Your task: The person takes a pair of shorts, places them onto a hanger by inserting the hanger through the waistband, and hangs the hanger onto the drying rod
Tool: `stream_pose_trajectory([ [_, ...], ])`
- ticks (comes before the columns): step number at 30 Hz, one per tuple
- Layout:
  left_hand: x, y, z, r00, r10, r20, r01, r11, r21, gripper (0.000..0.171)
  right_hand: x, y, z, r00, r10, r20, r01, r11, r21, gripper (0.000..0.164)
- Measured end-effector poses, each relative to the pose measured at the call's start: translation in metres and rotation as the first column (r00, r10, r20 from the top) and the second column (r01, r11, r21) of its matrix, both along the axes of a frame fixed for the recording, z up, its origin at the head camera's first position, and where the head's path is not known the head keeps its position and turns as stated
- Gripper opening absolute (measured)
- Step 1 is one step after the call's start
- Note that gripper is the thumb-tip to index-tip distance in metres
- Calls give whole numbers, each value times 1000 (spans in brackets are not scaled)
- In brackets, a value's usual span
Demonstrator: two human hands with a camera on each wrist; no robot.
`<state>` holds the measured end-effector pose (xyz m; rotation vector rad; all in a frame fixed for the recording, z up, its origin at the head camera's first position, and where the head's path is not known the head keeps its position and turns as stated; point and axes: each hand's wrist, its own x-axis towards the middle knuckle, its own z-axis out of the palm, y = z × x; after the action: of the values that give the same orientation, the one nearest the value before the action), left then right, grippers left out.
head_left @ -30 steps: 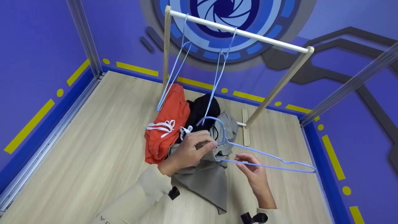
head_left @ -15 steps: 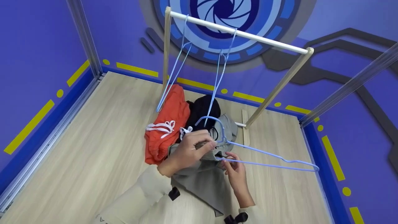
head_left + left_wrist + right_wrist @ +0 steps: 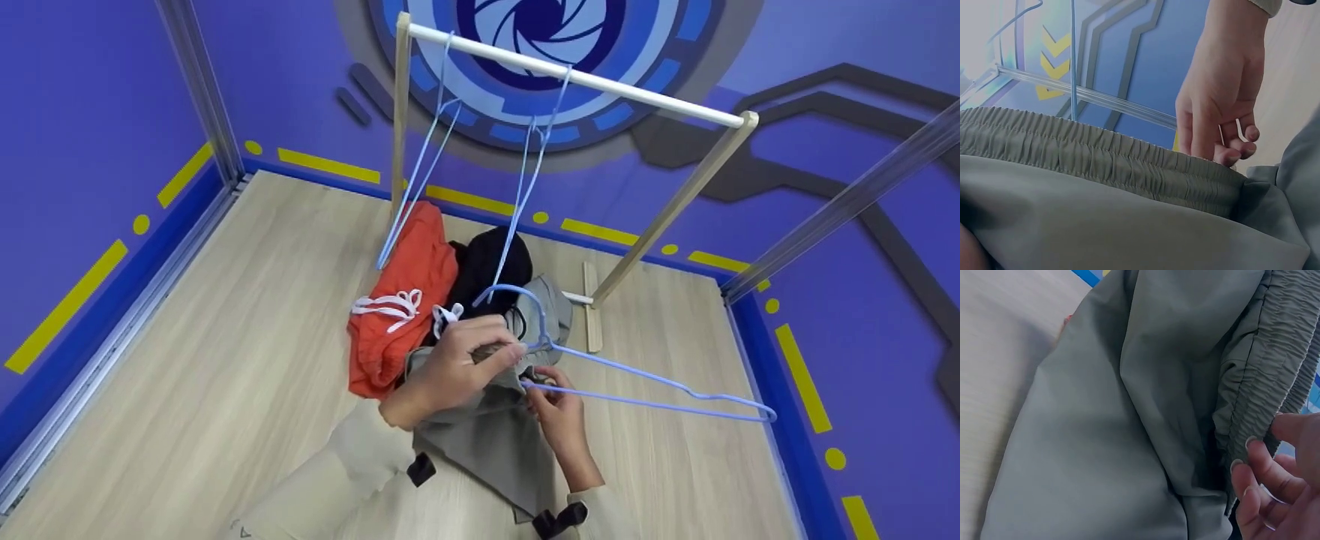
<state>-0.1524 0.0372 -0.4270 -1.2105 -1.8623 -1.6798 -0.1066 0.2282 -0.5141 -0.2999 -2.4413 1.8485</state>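
In the head view my left hand (image 3: 469,364) grips the elastic waistband of grey shorts (image 3: 487,442), close to the neck of a blue hanger (image 3: 660,382). One end of this hanger disappears into the waist opening, while the other end sticks out to the right. My right hand (image 3: 559,416) pinches the waistband below the hanger's lower bar. The right wrist view has its thumb and fingertips (image 3: 1251,440) on either side of the gathered waistband (image 3: 1275,354). From the left wrist, the waistband (image 3: 1100,152) stretches across to the right hand (image 3: 1219,107). Cloth hides the hanger's inserted end.
A rack with a white rail (image 3: 637,91) stands at the back; two blue hangers (image 3: 424,180) hang from it. Orange shorts (image 3: 405,322) with white drawstrings and a black garment (image 3: 495,262) lie beneath on the wooden surface (image 3: 247,315). Blue-purple walls (image 3: 90,97) enclose the space.
My right hand has moved left from beside the hanger's lower bar to the shorts' waistband and now pinches it. The hanger's outer end has shifted slightly right. My left hand stays in place.
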Motion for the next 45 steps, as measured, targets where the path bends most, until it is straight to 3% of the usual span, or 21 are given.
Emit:
stream_pose_trajectory([
  [15,4,-4,6,1000,-11,1,11,1000,25,13,-9,3,-9,999,-43,4,43,999,26,28],
  [23,7,-5,10,1000,-30,9,29,997,65,10,-23,22,-37,993,-100,-59,104,992,71,48],
  [30,9,-8,16,1000,-24,-1,24,997,75,10,-30,36,-44,983,-168,-71,181,938,296,45],
  [36,20,-13,39,999,-33,11,32,994,105,10,-31,48,-45,971,-235,-53,237,894,381,32],
  [40,23,-15,47,999,-30,15,28,994,109,10,-31,53,-46,962,-261,-80,271,874,403,23],
  [45,22,-17,46,1000,-13,12,12,994,111,11,-30,58,-44,947,-311,-85,320,879,354,14],
])
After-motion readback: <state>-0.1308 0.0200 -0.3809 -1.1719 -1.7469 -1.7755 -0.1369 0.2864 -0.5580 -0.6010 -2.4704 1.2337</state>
